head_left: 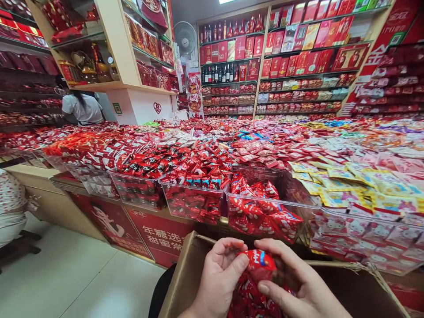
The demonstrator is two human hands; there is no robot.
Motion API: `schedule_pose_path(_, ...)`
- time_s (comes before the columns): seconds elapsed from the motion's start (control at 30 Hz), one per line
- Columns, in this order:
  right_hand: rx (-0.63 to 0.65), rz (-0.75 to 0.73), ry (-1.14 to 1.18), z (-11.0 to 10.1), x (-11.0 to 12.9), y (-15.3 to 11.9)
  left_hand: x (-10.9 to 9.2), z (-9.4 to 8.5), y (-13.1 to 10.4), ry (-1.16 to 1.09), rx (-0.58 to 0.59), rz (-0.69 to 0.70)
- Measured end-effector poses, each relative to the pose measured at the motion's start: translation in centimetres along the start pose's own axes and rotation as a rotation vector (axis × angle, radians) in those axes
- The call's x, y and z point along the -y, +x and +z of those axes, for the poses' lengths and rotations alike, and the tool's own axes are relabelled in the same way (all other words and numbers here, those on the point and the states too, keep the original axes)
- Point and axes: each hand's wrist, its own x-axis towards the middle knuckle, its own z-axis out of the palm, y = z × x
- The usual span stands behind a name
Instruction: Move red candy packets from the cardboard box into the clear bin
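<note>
My left hand [218,276] and my right hand [294,282] meet over an open cardboard box [188,269] at the bottom of the head view. Together they grip a bunch of red wrapped candies [260,260], thumbs pressed on the top packet. More red packets [248,300] lie in the box under my hands. Just beyond stands a clear plastic bin [265,205] partly filled with the same red packets.
A long counter [159,234] carries rows of clear bins heaped with red, yellow and pink sweets. Red gift boxes and bottles fill wall shelves [298,48]. A person in a white top [82,108] stands at back left; another person's side [11,207] shows at the left edge.
</note>
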Motion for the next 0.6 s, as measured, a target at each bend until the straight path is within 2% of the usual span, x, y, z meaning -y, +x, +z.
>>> schedule_pose_path(0.07,-0.007,0.059,0.013,0.0,0.2,0.0,0.4,0.1,-0.1,-0.096,0.009,-0.123)
schedule_pose_path(0.13,-0.011,0.167,0.081,0.1,0.4,0.1,0.8,0.1,-0.2,-0.172,0.074,-0.205)
schedule_pose_path(0.27,-0.025,0.304,0.121,0.2,0.4,0.3,1.1,-0.2,-0.5,-0.174,0.242,-0.187)
schedule_pose_path(0.4,0.017,0.271,0.017,-0.2,0.3,0.4,0.7,-0.7,-0.6,-0.157,0.173,-0.245)
schedule_pose_path(0.53,-0.096,0.258,0.136,-0.5,0.3,0.4,0.4,-1.0,-0.3,-0.14,0.15,-0.28)
schedule_pose_path(0.6,-0.089,0.209,0.078,-0.6,0.3,0.2,0.6,-1.1,-0.1,-0.069,0.149,-0.29)
